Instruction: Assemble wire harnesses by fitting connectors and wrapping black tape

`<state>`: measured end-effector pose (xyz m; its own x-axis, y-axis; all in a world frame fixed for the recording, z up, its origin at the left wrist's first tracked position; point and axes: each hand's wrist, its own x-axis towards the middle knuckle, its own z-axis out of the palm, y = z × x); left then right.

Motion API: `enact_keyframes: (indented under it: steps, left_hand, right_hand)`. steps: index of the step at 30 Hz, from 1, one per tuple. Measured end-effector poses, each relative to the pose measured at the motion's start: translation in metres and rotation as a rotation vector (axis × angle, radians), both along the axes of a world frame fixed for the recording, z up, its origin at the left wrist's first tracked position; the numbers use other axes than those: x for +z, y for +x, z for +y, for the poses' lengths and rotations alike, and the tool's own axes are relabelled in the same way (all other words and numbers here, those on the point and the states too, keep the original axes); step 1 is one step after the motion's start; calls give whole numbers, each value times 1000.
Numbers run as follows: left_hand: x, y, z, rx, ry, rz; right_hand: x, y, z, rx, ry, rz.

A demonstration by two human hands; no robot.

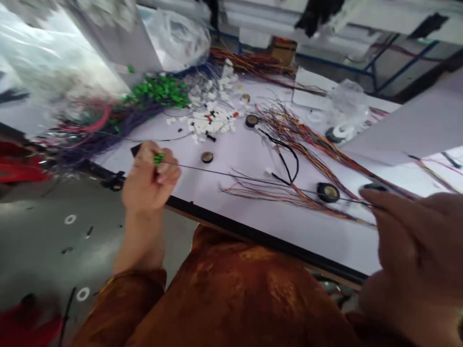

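Between the thumb and fingers of my left hand [150, 178] is a small green connector [158, 159], held over the table's front edge. A thin dark wire [217, 172] runs taut from it across the table to my right hand [415, 241], whose fingers are pinched on the wire's far end at the right. Under the wire lies a bundle of coloured wires [271, 190] with loose ends pointing left. Beside it rests a black-sleeved cable branch [289, 164] with white plugs. A roll of black tape [328, 192] sits close to my right hand.
Green connectors [162, 90] and white connectors [211, 120] lie heaped at the back left, near purple wires [126, 125]. More tape rolls [207, 157] lie about. A long wire harness [325, 144] crosses the right side. Upright panels [415, 120] stand on the table.
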<state>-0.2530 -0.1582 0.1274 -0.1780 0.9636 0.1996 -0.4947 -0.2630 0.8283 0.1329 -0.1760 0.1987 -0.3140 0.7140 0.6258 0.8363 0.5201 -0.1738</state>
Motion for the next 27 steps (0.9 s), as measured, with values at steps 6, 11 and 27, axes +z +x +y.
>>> enact_keyframes:
  steps: [6,11,27]
  left_hand:
    - [-82,-37,-25,68,-510,114]
    - [-127,0,-50,113,-620,780]
    - [-162,76,-36,11,-70,1492]
  right_hand:
    - [-95,65,-39,264,-955,-203]
    - [-152,79,-50,200,-1162,-7]
    - [-211,76,32,42,-616,9]
